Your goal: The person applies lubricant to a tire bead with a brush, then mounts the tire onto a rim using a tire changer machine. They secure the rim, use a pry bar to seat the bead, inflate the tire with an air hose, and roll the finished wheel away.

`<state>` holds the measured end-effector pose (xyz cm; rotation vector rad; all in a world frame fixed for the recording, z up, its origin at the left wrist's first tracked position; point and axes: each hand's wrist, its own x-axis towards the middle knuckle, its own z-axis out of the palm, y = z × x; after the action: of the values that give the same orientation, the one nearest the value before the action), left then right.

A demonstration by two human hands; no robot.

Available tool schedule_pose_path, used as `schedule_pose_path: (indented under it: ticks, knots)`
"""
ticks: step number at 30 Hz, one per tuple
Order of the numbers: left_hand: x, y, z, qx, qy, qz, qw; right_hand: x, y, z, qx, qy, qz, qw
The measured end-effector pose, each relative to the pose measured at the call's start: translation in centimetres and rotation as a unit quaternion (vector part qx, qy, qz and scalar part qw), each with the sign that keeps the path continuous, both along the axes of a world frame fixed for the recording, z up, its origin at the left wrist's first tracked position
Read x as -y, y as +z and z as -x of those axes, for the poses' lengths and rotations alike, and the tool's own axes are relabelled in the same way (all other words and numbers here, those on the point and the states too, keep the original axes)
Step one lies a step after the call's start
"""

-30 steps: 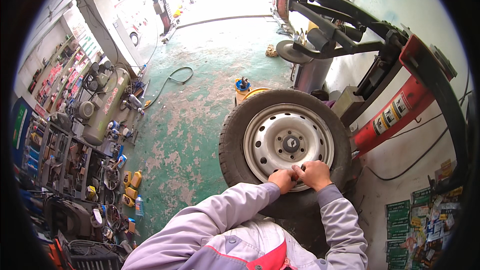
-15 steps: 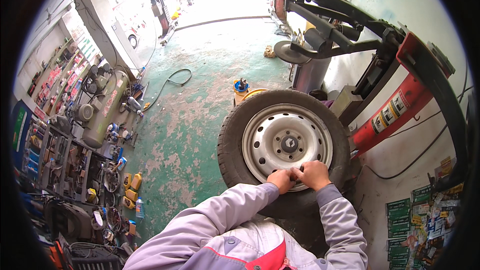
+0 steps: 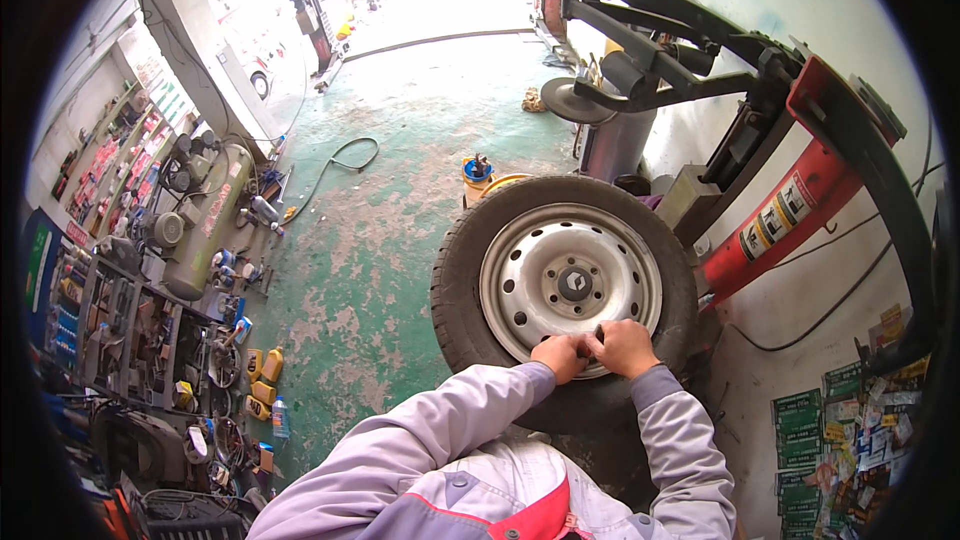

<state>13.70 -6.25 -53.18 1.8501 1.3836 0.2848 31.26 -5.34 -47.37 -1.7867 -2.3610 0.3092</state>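
In front of me lies a car wheel: a black tyre point(image 3: 462, 280) on a silver steel rim point(image 3: 540, 260) with round holes and a dark centre cap point(image 3: 575, 284). Both my hands meet at the near edge of the rim, by the tyre bead. My left hand point(image 3: 562, 358) is closed, its fingertips touching the right hand's. My right hand point(image 3: 624, 350) is curled with thumb and fingers pinched together. Whatever sits between the fingertips is too small and hidden to name.
Close on the right stands a machine with a red column point(image 3: 775, 225) and black arms point(image 3: 700, 30). Behind the tyre is a yellow bucket point(image 3: 478, 174). An air compressor point(image 3: 210, 230) and cluttered shelving line the left, with yellow bottles point(image 3: 262, 380) beside them. A hose point(image 3: 345, 155) lies on the green floor.
The view has shifted very slightly, so everything sits a little farther left. My hands stay together at the same spot on the rim.
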Motion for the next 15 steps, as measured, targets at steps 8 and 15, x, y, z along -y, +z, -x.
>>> schedule_pose_path:
  ticks: [8,15]
  knots:
    - [-0.2,-0.7,0.0,-0.005,-0.009,0.006,1.0,-0.2,-0.5,-0.3,-0.035,0.009,0.015,0.999]
    - [-0.4,-1.4,-0.1,-0.002,-0.012,-0.003,1.0,0.1,0.7,0.3,-0.021,-0.005,0.001,1.0]
